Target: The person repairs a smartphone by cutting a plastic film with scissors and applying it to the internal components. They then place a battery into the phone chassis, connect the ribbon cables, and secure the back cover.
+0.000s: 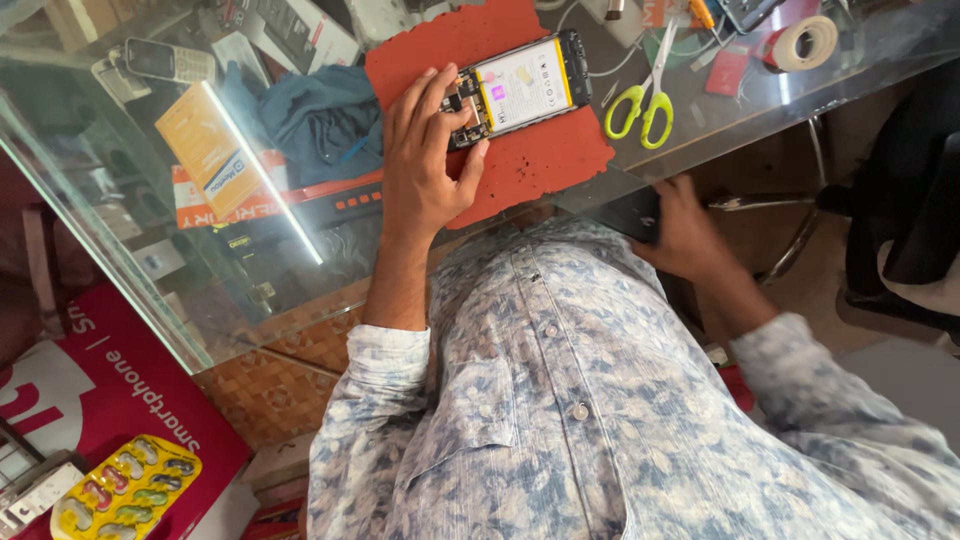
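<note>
Red rubber mat (540, 160) on the glass counter (800, 95) carries the opened phone (520, 88), its back off and the innards showing. From the head view, your left hand (425, 160) rests on the phone's near end, fingers curled around the edge and thumb pressing alongside, pinning it. Keep that grip on the frame, off the exposed board. Your right hand (685, 225) sits at the counter's edge, closed on a dark flat piece (630, 215); what it is I cannot tell. Green-handled scissors (645, 100) lie just beside the mat, a tape roll (805, 42) further off.
</note>
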